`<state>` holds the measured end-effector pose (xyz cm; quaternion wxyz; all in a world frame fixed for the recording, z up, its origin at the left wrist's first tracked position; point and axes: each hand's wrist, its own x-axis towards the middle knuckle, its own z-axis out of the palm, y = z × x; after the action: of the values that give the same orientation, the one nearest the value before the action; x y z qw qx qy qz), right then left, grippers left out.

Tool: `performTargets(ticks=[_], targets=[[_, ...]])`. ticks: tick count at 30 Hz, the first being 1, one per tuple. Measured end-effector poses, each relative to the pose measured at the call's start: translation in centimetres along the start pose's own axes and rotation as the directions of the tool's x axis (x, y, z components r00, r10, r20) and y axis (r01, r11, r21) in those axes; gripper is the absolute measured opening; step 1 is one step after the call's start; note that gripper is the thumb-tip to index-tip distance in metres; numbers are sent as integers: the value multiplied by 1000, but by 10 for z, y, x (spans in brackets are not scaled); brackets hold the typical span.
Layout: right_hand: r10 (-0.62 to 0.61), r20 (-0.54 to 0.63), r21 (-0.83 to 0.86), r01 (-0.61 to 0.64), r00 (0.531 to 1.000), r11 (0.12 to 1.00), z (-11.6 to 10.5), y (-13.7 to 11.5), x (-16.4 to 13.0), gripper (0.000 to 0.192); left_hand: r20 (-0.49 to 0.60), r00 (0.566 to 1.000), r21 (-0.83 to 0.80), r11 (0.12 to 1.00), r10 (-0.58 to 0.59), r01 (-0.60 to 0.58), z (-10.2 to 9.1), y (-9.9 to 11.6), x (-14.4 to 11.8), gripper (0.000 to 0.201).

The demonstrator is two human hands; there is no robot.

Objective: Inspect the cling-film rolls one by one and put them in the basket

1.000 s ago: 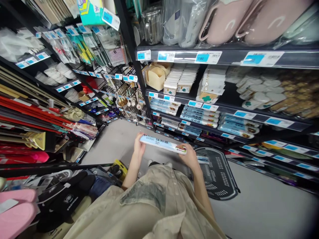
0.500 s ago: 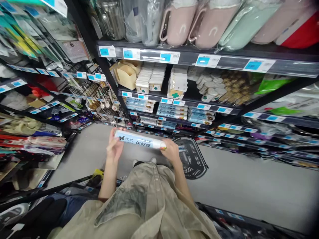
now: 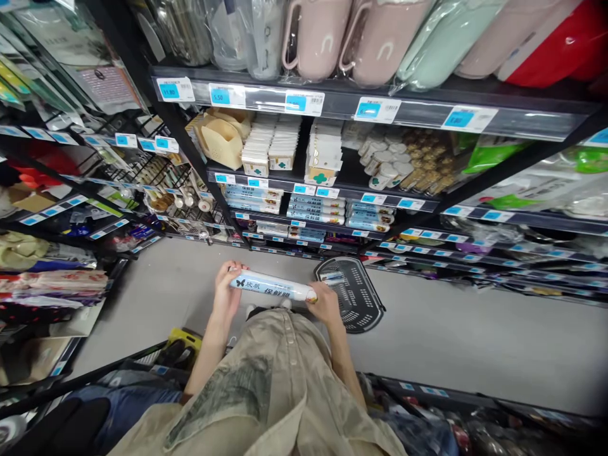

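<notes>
Roll [image 3: 273, 287] held level at frame centre, over the floor; print only partly legible. Left hand [image 3: 227, 292] grips its 9 o'clock end, right hand [image 3: 324, 301] closed on the 3 o'clock end, which it hides. Basket [image 3: 354, 297] at 3 o'clock on floor, partly behind right hand. Shelves [image 3: 304, 189] at 12 o'clock carry similar rolls.

A shop aisle with a smooth pale grey floor [image 3: 475, 342]. Black metal shelving [image 3: 342, 101] lined with blue-and-white price tags [image 3: 221, 96] runs along the far side. The top shelf carries wrapped pink plastic jugs [image 3: 313, 35]; below stand small white boxes [image 3: 270, 149] and light blue rolls [image 3: 313, 209]. A black slotted plastic basket [image 3: 354, 297] sits on the floor. The light is even and bright.
</notes>
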<state>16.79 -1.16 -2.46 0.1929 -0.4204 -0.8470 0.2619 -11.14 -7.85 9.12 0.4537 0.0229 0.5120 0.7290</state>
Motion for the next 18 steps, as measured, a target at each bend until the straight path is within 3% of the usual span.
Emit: performTargets(ticks=[12,18], targets=[[36,61,42,-39,998,998,-11,-7,14,24,-33,996,27,997,78,-77,10,4,9,31],[22,26,159,-25,999,987,-28,-21,6,36,107,982,-96,985,152,-142,1,20,0,46]])
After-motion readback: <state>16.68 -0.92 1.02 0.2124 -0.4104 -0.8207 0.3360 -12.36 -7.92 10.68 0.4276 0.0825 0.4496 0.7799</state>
